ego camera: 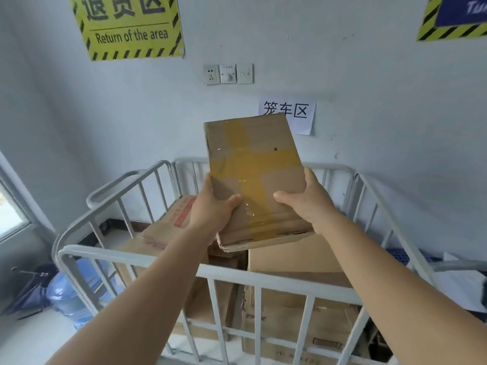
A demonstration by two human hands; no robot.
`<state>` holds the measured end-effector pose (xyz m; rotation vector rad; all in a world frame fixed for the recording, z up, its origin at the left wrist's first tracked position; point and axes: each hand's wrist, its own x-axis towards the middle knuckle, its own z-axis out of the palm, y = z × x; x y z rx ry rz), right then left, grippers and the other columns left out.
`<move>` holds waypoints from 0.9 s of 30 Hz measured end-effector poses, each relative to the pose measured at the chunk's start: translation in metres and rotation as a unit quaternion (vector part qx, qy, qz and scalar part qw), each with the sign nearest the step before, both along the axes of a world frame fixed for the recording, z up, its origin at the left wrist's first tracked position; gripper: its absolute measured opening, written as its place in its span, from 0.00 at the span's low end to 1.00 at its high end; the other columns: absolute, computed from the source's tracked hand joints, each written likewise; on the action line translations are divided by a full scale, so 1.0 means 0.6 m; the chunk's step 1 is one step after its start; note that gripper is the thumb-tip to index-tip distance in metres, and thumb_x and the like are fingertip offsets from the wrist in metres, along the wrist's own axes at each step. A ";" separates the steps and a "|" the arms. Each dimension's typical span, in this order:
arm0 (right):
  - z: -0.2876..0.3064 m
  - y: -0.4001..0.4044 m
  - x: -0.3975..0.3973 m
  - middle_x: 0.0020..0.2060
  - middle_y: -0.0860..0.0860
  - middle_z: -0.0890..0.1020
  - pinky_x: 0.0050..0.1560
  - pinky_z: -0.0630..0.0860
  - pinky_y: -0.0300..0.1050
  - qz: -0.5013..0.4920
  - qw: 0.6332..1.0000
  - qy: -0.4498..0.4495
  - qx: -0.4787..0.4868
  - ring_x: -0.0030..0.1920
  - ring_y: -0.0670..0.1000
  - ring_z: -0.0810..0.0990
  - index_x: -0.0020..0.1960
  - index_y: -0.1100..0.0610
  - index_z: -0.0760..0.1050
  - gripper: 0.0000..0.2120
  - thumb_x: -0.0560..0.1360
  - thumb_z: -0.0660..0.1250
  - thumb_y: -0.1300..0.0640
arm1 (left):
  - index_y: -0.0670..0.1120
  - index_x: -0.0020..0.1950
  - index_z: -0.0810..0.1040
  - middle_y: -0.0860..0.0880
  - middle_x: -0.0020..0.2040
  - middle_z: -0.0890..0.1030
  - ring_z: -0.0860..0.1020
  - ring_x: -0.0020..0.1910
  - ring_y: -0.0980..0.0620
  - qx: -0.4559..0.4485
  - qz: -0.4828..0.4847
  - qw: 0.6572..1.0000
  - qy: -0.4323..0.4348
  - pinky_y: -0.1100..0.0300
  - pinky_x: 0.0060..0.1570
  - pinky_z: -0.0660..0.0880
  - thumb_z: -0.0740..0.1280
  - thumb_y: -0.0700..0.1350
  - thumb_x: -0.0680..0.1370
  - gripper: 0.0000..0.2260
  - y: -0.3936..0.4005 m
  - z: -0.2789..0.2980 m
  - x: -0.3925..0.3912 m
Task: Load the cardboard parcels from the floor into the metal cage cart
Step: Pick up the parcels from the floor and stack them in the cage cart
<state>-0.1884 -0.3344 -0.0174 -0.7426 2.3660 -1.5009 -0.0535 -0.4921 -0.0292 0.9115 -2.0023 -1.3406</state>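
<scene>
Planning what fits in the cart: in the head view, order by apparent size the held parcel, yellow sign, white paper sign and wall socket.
1. Held parcel, though nearness enlarges it
2. Yellow sign, partly cropped
3. White paper sign
4. Wall socket

A pale wall (369,75) carries a yellow sign (126,25), sockets (228,73) and a paper label (287,115). A window (10,214) lights the left side, above a water jug (71,291).

brown parcel (253,164) — yellow tape, grey cart (147,256)

The metal cage cart (147,255) holds stacked cardboard boxes (297,262) inside its rails.
</scene>
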 end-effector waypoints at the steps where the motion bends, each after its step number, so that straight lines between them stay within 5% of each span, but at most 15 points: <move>1: -0.004 -0.008 -0.024 0.74 0.46 0.65 0.66 0.66 0.47 0.001 1.000 -0.007 -0.001 0.72 0.51 0.67 0.79 0.47 0.47 0.48 0.71 0.74 0.48 | 0.61 0.75 0.59 0.53 0.62 0.78 0.80 0.56 0.49 0.002 -0.003 1.000 -0.003 0.47 0.54 0.79 0.73 0.60 0.63 0.42 -0.009 -0.002 -0.024; 7: -0.025 -0.084 -0.132 0.73 0.47 0.67 0.65 0.65 0.45 0.026 0.999 -0.036 -0.002 0.71 0.52 0.68 0.79 0.47 0.47 0.47 0.71 0.74 0.49 | 0.59 0.76 0.57 0.53 0.61 0.77 0.79 0.55 0.49 0.012 0.016 1.000 -0.018 0.48 0.55 0.79 0.73 0.53 0.71 0.38 -0.080 -0.015 -0.123; 11: -0.045 -0.153 -0.165 0.66 0.43 0.70 0.59 0.66 0.42 0.050 0.997 -0.059 0.004 0.68 0.51 0.69 0.79 0.47 0.48 0.45 0.72 0.74 0.51 | 0.59 0.74 0.60 0.53 0.60 0.79 0.80 0.54 0.48 0.012 0.034 0.999 -0.037 0.47 0.54 0.79 0.72 0.57 0.65 0.40 -0.139 -0.028 -0.146; 19: -0.099 -0.329 -0.194 0.73 0.47 0.67 0.66 0.66 0.47 0.070 0.993 -0.090 0.043 0.70 0.52 0.67 0.79 0.45 0.47 0.47 0.71 0.74 0.50 | 0.59 0.77 0.56 0.51 0.67 0.74 0.76 0.61 0.46 0.021 0.068 0.995 -0.073 0.46 0.56 0.78 0.73 0.55 0.71 0.38 -0.306 -0.086 -0.162; 27: -0.159 -0.541 -0.183 0.73 0.48 0.67 0.58 0.65 0.45 0.042 0.988 -0.129 0.077 0.70 0.54 0.68 0.79 0.47 0.48 0.46 0.71 0.74 0.50 | 0.54 0.78 0.56 0.51 0.69 0.73 0.74 0.63 0.47 0.017 0.067 0.990 -0.123 0.48 0.61 0.75 0.72 0.51 0.74 0.37 -0.525 -0.145 -0.170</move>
